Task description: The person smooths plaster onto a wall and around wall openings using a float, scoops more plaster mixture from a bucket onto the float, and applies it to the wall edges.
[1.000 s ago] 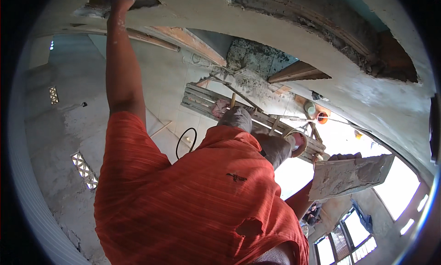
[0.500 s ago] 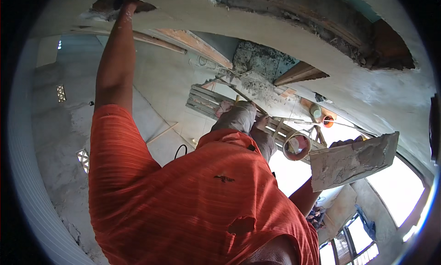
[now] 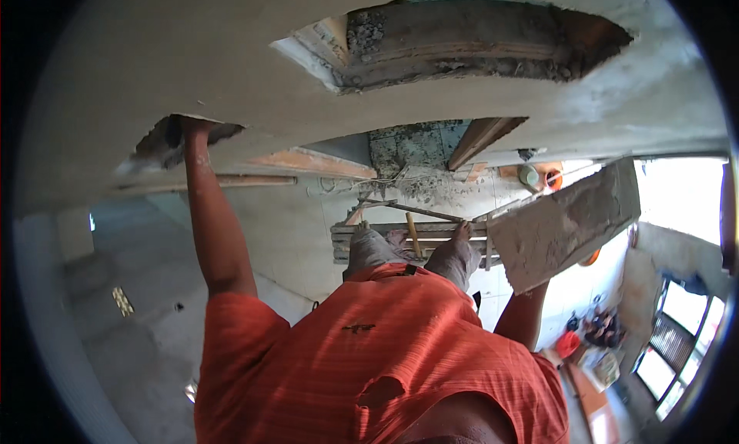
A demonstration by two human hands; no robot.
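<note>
My left hand [image 3: 194, 125] reaches into a ragged, dark opening [image 3: 160, 140] in the grey plastered surface. Its fingers are hidden inside, so I cannot see whether they hold anything. On the right, my right forearm [image 3: 523, 315] runs up behind a flat rectangular plasterer's hawk [image 3: 570, 227], which is tilted and smeared with grey plaster. My right hand holds it up from behind, its fingers covered by the hawk. A longer, curved opening [image 3: 469, 48] with rough edges lies in the plaster overhead.
Below me is a slatted wooden platform [image 3: 385, 233] with my feet on it and a yellow handle [image 3: 414, 235] between them. Tubs [image 3: 529, 175] and an orange bucket [image 3: 591, 258] stand lower right. Wooden beams [image 3: 315, 161] edge the gap. A window [image 3: 677, 340] is at right.
My view has shifted, and the long opening now shows more fully. The hawk has swung to a steeper tilt, now hiding my right hand and the large bucket. My left hand stays in the opening.
</note>
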